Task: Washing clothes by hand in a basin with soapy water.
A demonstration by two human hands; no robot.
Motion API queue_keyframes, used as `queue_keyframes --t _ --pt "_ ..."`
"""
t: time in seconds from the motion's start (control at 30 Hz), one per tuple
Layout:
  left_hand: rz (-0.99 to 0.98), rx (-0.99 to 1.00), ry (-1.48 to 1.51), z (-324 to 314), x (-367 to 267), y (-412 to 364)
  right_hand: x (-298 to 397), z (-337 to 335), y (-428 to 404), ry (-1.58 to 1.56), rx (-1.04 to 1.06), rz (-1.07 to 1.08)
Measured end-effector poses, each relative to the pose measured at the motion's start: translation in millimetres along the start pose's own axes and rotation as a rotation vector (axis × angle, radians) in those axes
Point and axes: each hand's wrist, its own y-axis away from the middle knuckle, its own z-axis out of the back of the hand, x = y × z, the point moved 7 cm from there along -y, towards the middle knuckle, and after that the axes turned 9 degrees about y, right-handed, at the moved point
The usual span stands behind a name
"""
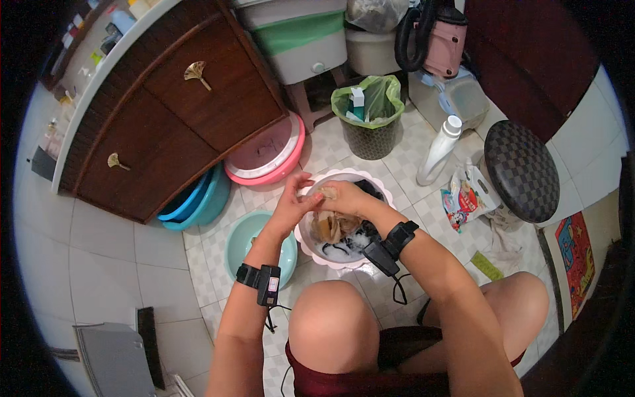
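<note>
A scalloped pink basin (388, 186) stands on the floor before my knees. Beige cloth (335, 226) lies bunched in it among dark wet fabric (368, 191) and white suds (352, 243). Above the basin's far left side, my right hand (347, 198) grips a wad of the beige cloth. My left hand (292, 203) meets it from the left, its thumb pressed to the wad and its other fingers spread. How much cloth lies between the palms is hidden. To the left, partly behind my left forearm, sits a mint-green basin (235, 248) with a small brownish thing in it.
A white bottle (439, 151) stands right of a lined trash bin (372, 139). Farther right are a printed bag (469, 196), a round checkered stool (521, 171) and a green cloth (486, 265). Blue basins (213, 203) and a pink basin (292, 164) sit beneath the brown cabinet (173, 114).
</note>
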Motion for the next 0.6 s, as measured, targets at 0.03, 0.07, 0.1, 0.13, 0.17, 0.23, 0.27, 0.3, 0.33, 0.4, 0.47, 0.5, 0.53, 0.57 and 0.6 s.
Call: queue_keyframes --t 0.03,0.07,0.1,0.13,0.17,0.23,0.27,0.3,0.33,0.4,0.47,0.5,0.53,0.57,0.6 --pt "-0.006 -0.09 0.009 7.4 3.3 1.7 0.8 -2.7 0.4 -0.057 0.044 -0.035" --pt "-0.014 -0.178 0.019 13.2 4.9 3.7 0.1 -5.5 0.4 -0.113 0.085 -0.071" --pt "-0.013 -0.176 0.02 14.1 11.8 4.3 1.9 -5.7 -0.2 -0.113 0.083 -0.073" --pt "-0.081 -0.151 -0.036 13.9 17.0 4.4 7.0 -5.6 -1.4 -0.346 0.068 -0.042" --pt "-0.15 -0.124 -0.091 12.2 18.5 5.3 12.2 -4.4 -2.7 -0.578 0.05 -0.01" --pt "-0.037 -0.012 -0.01 5.2 22.1 11.8 42.4 -3.6 1.8 -0.739 0.069 -0.006" --pt "0.071 0.107 0.076 -6.6 27.6 15.2 54.2 -1.3 5.3 -0.894 0.079 -0.004" --pt "0.164 0.059 0.072 -4.3 37.6 17.7 54.4 -1.4 3.9 -0.961 0.084 -0.034" --pt "0.164 0.061 0.075 -8.1 39.0 18.1 59.2 0.7 5.8 -0.96 0.082 -0.037" --pt "0.139 -0.022 0.078 -9.6 36.4 18.8 78.4 8.1 9.8 -1.215 0.086 0.06" --pt "0.13 -0.038 0.065 -1.6 49.7 16.7 80.7 9.1 9.2 -1.238 0.077 0.06" --pt "0.123 -0.122 0.122 6.4 56.6 14.1 75.6 13.2 10.3 -1.207 0.038 0.022" --pt "0.116 -0.208 0.179 14.8 63.7 13.0 70.5 17.5 11.8 -1.176 0.0 -0.016" --pt "0.118 -0.203 0.184 13.2 67.7 9.8 60.5 21.2 12.5 -1.173 -0.006 -0.02" --pt "0.154 -0.288 0.222 16.9 73.1 7.6 44.8 25.8 11.2 -1.13 -0.028 -0.014"
